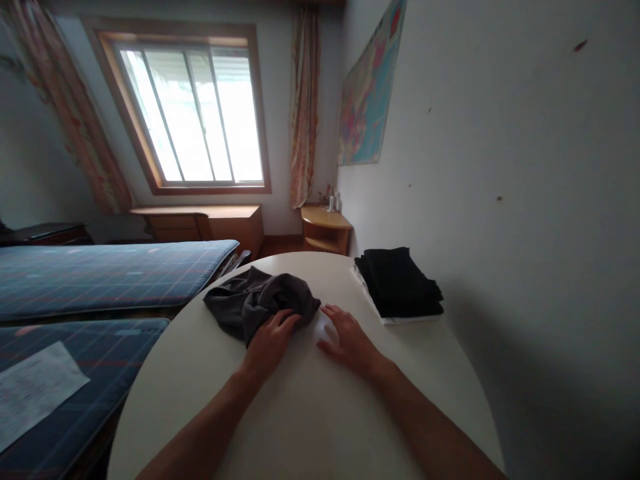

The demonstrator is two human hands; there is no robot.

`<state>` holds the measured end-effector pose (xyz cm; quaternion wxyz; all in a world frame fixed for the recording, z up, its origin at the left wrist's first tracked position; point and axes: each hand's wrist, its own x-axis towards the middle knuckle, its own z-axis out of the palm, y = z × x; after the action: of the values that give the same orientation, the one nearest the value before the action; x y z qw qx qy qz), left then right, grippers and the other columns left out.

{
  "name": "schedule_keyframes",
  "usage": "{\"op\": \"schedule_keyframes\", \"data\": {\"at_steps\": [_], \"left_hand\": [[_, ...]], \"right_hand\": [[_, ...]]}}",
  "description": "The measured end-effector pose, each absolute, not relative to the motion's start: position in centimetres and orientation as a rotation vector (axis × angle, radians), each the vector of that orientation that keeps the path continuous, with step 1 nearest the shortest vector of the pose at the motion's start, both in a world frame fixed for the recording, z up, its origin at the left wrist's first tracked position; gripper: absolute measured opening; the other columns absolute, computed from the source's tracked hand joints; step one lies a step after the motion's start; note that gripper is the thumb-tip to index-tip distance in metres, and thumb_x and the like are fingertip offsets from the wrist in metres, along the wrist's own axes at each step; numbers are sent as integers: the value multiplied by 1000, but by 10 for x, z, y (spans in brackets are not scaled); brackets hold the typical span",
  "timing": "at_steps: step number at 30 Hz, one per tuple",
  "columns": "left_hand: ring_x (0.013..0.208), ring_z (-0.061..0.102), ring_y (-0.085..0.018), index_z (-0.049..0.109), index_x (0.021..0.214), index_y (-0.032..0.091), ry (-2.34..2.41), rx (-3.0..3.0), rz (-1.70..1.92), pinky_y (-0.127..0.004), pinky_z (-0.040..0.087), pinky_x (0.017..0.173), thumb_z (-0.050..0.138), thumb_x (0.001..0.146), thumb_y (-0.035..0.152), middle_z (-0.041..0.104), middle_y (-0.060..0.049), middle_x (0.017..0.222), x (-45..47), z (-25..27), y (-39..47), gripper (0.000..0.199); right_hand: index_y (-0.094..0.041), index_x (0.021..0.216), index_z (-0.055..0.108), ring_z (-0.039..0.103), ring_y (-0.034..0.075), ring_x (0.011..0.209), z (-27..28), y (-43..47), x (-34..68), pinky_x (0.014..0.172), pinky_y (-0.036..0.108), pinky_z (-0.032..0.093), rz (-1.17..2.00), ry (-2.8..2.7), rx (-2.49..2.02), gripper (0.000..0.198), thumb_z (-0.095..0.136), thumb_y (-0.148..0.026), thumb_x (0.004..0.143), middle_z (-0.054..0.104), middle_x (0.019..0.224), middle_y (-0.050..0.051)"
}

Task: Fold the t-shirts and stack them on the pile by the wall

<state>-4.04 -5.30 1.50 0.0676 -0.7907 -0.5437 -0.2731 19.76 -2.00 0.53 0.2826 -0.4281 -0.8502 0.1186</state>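
A crumpled dark grey garment (233, 303) lies in a loose heap on the white round table (310, 413). My left hand (273, 337) is at the heap's near side, its thumb and fingers drawn together on the fabric. Just right of the cloth, my right hand (345, 337) hovers low over the tabletop, fingers apart and holding nothing. Its fingertips come close to the garment's right tip; whether they touch it I cannot tell. Further right sits a neat stack of folded black clothes (400, 283), with a white layer showing underneath.
A white wall (525, 267) runs close along the table's right side. To the left are two plaid mattresses (110, 273), the nearer one bearing a sheet of paper (40, 387). Beyond the table stand a wooden desk (235, 223) and a corner shelf (327, 223), near a window (200, 120).
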Motion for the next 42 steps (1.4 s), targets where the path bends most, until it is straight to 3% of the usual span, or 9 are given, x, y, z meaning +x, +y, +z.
{"op": "schedule_keyframes", "data": {"at_steps": [3,7,13,20,25,29,33,36,42], "left_hand": [[113,65,-19,63,128,26,-1391,-2544,-894,-31,52,97,40,101,24,63,-5,132,-19,20,-65,35],[134,49,-26,50,143,24,-1284,-2537,-924,-38,43,110,50,98,31,49,-9,150,-12,25,-72,46],[151,13,-40,33,154,22,-1477,-2327,-883,-58,18,119,74,77,48,16,-13,165,-33,26,-64,91],[150,15,-40,38,152,21,-1683,-2060,-896,-55,21,117,68,80,56,22,-15,164,-52,34,-60,85],[135,44,-36,56,136,19,-1809,-2035,-932,-57,16,117,59,84,30,67,-13,125,-65,36,-58,54],[102,65,-28,69,101,19,-1949,-2138,-1103,-41,43,99,47,80,16,73,-9,103,-75,38,-53,31],[84,66,-23,69,99,17,-2087,-2054,-1604,-31,49,76,43,86,25,72,-4,85,-78,47,-51,30],[87,65,-23,68,104,14,-2052,-2081,-1822,-31,51,79,39,90,31,73,-5,91,-72,50,-52,37],[133,48,-30,47,139,14,-1891,-2285,-1381,-42,39,109,59,87,44,53,-16,141,-56,31,-56,62]], "right_hand": [[-22,151,38,32,31,145,11,-22,197,117,52,29,288,-2247,-981,80,71,-45,81,39,156,14],[-23,127,61,56,30,124,20,-23,203,113,51,32,303,-2178,-1015,46,67,-32,82,64,131,11],[-21,88,64,64,23,79,28,-17,219,74,33,48,607,-1848,-1169,19,49,-32,88,71,82,4],[-21,105,63,63,26,100,24,4,237,90,39,50,610,-1441,-1207,34,47,-45,87,71,103,7],[-22,119,62,64,27,106,17,5,245,80,38,56,695,-1271,-1186,48,39,-53,91,70,113,8],[-23,123,62,66,28,105,17,1,242,77,37,58,779,-1205,-1083,51,52,-56,85,70,117,7],[-26,144,43,67,26,107,28,0,238,86,39,57,935,-1176,-969,63,51,-52,88,67,126,8],[-26,152,30,65,27,115,32,0,235,93,42,54,1030,-1319,-922,67,43,-54,92,58,141,12],[-25,144,46,48,26,134,19,-12,222,113,44,36,971,-1763,-990,58,55,-45,90,51,148,9]]}}
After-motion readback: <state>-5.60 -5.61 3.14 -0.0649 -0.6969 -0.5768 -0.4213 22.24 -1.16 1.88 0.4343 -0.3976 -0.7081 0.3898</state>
